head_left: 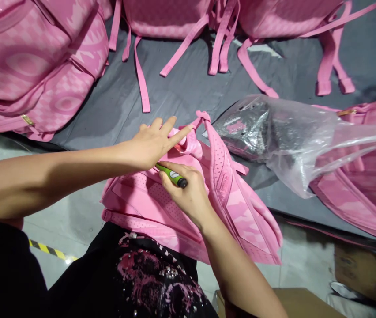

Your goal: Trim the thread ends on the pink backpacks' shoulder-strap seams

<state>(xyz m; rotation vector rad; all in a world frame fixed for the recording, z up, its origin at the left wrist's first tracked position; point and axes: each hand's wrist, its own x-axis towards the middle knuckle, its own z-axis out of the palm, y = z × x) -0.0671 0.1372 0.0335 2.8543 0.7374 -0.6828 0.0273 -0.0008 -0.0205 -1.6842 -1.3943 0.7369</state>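
Observation:
A pink backpack (174,198) lies tilted across the table's front edge and my lap, its dotted shoulder straps and padded back facing me. My left hand (151,143) rests over its upper part with fingers spread; the fingertips lie by a bunched pink flap, and a bit of red shows beneath. Just below that hand, my right hand (188,187) grips a green pen-shaped tool (171,174) with a black end and a white oval mark. The tool's far tip is hidden beneath my left hand, so its exact kind cannot be made out.
On the grey-covered table (108,101) stand more pink backpacks, one large backpack (35,62) at the left and others along the back with straps hanging forward. A clear plastic bag (294,137) with dark contents lies right of my work. Cardboard boxes (303,304) sit at the lower right.

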